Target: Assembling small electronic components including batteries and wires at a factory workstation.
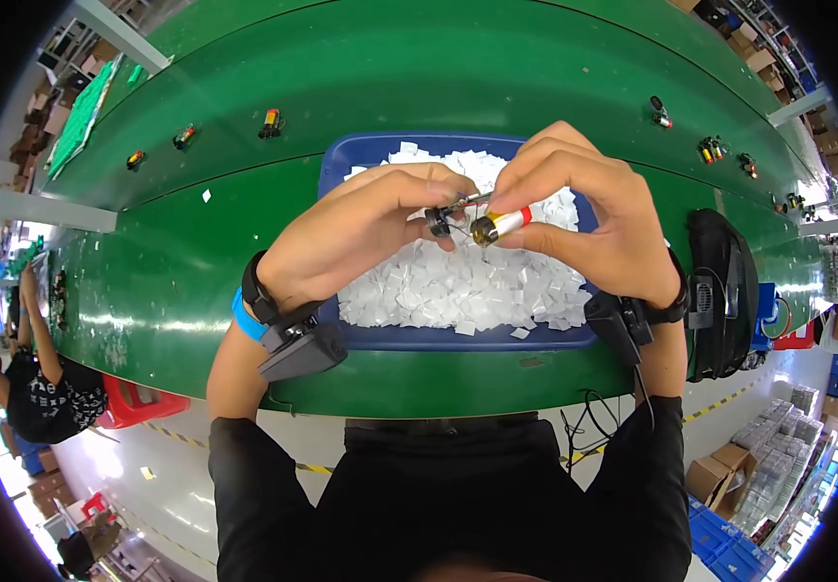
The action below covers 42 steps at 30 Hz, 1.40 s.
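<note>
Both hands meet above a blue tray [467, 339] heaped with small white square pieces [458, 291]. My right hand [598, 209] pinches a small battery-like cylinder [502, 225] with a red, white and dark gold wrap between thumb and fingers. My left hand [365, 225] has its fingers closed on a small round black part [437, 222] with thin wires. The wires run toward the cylinder; whether they join it I cannot tell.
Similar small assemblies lie on the green bench, some at the left [270, 123], others at the right [711, 148]. A black bag [720, 291] stands right of the tray. Loose black cable [591, 412] hangs at the front edge. Another person [50, 388] works at far left.
</note>
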### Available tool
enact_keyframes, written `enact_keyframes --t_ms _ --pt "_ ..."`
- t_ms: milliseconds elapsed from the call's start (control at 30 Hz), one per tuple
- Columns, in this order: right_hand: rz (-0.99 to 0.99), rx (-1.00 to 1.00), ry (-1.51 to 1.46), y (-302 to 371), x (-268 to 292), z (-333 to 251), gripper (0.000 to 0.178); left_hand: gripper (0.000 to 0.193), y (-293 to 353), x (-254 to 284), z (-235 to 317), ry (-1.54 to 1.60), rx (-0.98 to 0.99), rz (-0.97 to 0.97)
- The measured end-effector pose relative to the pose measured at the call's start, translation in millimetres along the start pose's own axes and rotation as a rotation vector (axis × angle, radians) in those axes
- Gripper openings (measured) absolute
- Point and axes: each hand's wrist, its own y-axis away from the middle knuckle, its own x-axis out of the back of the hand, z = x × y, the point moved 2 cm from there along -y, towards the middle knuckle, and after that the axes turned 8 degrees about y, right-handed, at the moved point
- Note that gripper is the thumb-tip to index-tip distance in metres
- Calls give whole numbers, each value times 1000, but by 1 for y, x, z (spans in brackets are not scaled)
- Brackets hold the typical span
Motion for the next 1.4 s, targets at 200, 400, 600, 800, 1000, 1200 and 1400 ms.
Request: enact_keyframes --t_ms 200,400,600,800,1000,1200,1400 --pt "-84 106 27 -2 0 -4 29 30 0 0 -1 204 72 98" --pt "62 -3 9 3 -3 2 28 33 4 -16 3 16 -177 165" --pt "90 -54 82 4 1 0 27 34 4 -20 7 -389 -134 219" --pt "72 145 301 2 1 -5 28 33 0 -13 5 -403 -52 184" --pt "66 206 367 4 -3 -9 31 32 -2 -8 3 -468 -62 202" --pt "141 300 551 9 -6 -11 32 31 -4 -15 -4 -303 -116 235" --pt "165 226 569 10 -5 -15 31 25 -2 -20 -3 -301 -153 208"
